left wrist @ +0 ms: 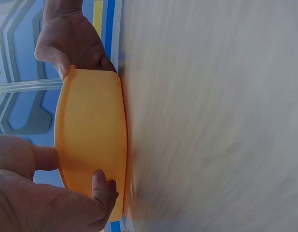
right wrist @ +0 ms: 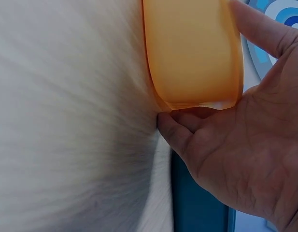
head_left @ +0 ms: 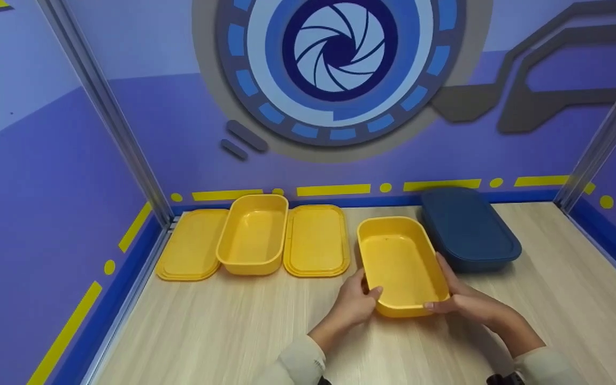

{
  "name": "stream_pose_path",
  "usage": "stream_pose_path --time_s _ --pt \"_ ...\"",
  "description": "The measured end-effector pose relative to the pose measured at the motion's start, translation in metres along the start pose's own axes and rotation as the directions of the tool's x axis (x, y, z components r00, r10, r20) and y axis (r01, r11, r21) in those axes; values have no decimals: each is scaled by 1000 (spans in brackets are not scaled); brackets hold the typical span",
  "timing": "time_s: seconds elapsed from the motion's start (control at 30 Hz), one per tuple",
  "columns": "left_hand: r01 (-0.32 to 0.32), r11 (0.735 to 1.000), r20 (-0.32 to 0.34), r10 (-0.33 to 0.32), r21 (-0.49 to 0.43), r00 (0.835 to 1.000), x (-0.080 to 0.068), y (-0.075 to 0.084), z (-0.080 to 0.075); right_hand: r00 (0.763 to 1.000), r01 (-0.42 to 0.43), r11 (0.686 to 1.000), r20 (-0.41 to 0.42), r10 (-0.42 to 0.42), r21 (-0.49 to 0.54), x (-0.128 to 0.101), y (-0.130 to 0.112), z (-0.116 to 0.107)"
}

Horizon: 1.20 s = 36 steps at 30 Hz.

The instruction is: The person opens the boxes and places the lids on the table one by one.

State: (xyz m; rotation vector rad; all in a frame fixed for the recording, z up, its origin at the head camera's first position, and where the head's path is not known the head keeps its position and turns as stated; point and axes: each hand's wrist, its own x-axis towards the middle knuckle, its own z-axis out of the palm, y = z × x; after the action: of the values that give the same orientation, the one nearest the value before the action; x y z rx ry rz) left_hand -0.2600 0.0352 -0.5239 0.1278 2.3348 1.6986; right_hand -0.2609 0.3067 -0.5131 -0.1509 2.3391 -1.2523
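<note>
Both hands hold an open yellow plastic food box [head_left: 404,262] at its near end, with its bare inner floor visible in the head view. My left hand [head_left: 356,299] grips the near left corner, thumb over the rim and fingers against the outer wall [left wrist: 93,130]. At the near right corner, my right hand [head_left: 466,299] has its thumb on the rim and its fingers along the side. In the right wrist view, fingertips [right wrist: 170,130] of that hand reach the box's lower edge. Whether the base touches the table, I cannot tell.
Left of the held box lie a yellow lid [head_left: 317,240], a second open yellow box [head_left: 254,232] and another yellow lid [head_left: 193,246]. A dark blue lidded box [head_left: 471,227] stands close on its right. Printed panels [head_left: 340,171] wall the wooden table [head_left: 212,331].
</note>
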Motion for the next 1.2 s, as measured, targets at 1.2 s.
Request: stream_pose_path --time_s 1.2 --pt "-66 998 4 66 -14 998 2 -4 -6 1000 1 992 4 -1 -129 -2 -8 -2"
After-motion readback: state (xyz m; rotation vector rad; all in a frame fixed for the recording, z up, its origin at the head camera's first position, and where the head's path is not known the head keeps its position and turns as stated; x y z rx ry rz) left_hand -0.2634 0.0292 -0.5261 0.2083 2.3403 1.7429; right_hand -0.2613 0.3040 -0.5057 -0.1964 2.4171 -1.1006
